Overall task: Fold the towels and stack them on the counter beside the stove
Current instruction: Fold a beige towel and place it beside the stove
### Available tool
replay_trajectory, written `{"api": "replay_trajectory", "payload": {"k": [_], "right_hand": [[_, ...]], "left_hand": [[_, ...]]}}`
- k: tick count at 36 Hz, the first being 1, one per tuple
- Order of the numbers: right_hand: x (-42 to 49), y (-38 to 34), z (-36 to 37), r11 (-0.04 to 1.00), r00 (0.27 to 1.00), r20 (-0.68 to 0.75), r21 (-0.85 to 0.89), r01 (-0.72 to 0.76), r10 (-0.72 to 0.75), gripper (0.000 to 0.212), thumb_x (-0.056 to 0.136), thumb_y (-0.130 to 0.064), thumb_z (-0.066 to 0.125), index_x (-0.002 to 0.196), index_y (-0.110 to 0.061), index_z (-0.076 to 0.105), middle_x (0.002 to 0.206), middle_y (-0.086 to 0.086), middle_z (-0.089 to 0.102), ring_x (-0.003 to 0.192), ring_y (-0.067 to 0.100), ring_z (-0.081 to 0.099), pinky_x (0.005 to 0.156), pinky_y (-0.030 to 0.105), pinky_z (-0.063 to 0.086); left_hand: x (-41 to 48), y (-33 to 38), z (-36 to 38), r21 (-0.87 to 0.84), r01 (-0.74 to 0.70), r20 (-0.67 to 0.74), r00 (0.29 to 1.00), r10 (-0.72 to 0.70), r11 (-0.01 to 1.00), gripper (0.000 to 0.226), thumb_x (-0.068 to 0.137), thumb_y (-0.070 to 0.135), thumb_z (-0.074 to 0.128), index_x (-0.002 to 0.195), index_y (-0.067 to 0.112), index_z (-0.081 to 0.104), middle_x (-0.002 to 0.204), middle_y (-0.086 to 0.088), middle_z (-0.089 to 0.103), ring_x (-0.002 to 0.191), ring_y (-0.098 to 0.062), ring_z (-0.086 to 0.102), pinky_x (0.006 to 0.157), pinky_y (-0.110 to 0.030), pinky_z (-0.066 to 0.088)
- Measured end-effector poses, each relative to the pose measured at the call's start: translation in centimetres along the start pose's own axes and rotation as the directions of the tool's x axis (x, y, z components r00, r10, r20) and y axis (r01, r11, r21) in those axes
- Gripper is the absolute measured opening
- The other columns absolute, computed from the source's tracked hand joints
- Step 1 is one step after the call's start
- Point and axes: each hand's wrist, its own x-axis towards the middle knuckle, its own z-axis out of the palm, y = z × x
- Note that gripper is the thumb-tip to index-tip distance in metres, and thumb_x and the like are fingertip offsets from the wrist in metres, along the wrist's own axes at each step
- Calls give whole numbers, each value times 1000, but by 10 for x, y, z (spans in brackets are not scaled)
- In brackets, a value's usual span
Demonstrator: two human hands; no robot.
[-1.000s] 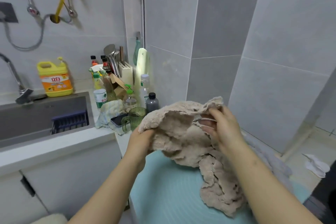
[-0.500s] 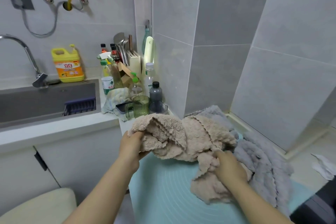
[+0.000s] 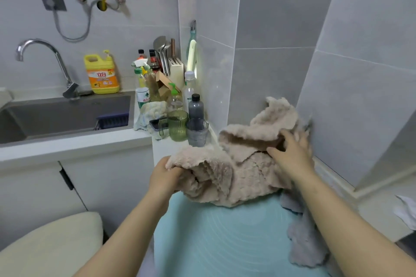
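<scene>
The left grip [image 3: 166,175] is curled round the near left edge of the beige towel [image 3: 236,171], its fingertips buried in the pile. The right grip [image 3: 290,153] pinches an upper fold, thumb beneath, fingers blurred. The towel hangs crumpled, its lower part resting on a teal mat [image 3: 225,243]. A grey towel [image 3: 304,243] lies to its right, partly hidden under it and the forearm. To the left, on the table [image 3: 74,144], stand a green ribbed cup [image 3: 177,128], a grey glass [image 3: 197,132], contents unclear, and a bottle [image 3: 195,105] of dark liquid. Farther left, a sink [image 3: 67,117] holds a blue rack [image 3: 112,120].
</scene>
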Motion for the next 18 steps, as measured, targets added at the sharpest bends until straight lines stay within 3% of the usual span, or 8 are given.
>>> {"api": "replay_trajectory", "payload": {"k": [2,4,7,9,11,13,15,18], "right_hand": [[-10,4,14,990,988,-103,73,124,-116,36,82,-19,61,119,-21,59,140,9,43,130,32,35,107,39,32],[-21,5,29,953,976,-79,211,216,-203,25,81,-10,62,104,-18,65,114,4,62,113,27,54,94,33,42],[-44,1,48,900,901,262,365,239,-345,44,80,-12,67,120,-25,54,116,-9,53,112,13,52,86,19,41],[-54,1,62,899,800,433,331,287,-415,74,73,-24,74,137,-33,37,129,-15,39,121,7,39,98,22,38],[-60,3,76,898,759,482,278,341,-438,84,70,-30,76,141,-37,30,130,-20,32,124,5,33,108,29,31],[-61,4,85,897,800,413,270,350,-436,64,74,-22,72,131,-34,46,123,-16,46,115,9,44,101,28,38],[-59,-1,83,894,865,301,333,299,-401,32,81,-8,62,103,-30,61,97,-7,62,92,15,56,79,23,45],[-51,-12,71,824,920,138,508,251,-366,28,84,2,53,91,-23,63,85,-13,61,77,0,56,65,3,41]], "left_hand": [[-4,-4,0,26,0,-6,1000,0,1000,24,84,2,55,101,18,58,107,-13,64,89,-26,61,62,-28,51],[-7,-6,0,12,10,-3,1000,-10,1000,22,84,1,55,96,20,57,105,-12,64,86,-26,61,62,-28,50],[-10,-7,1,-6,25,10,1000,-25,1000,20,79,9,60,89,25,58,102,-10,66,87,-26,62,69,-32,53],[-9,-8,1,-3,36,20,999,-36,999,21,74,15,62,92,26,61,102,-9,68,93,-28,64,78,-38,55],[-8,-8,0,3,40,36,999,-40,999,19,83,11,59,94,26,62,101,-7,69,96,-28,64,83,-42,55],[-8,-7,-2,25,28,47,998,-30,999,21,81,9,58,95,23,63,99,-9,70,92,-30,65,84,-43,54],[-10,-3,-5,21,-45,5,999,45,999,27,70,8,57,94,18,64,88,-11,69,80,-29,63,77,-41,52],[-10,5,-14,100,-230,-141,960,243,968,39,72,-12,53,85,24,62,76,1,68,75,-19,61,72,-32,50]]}}
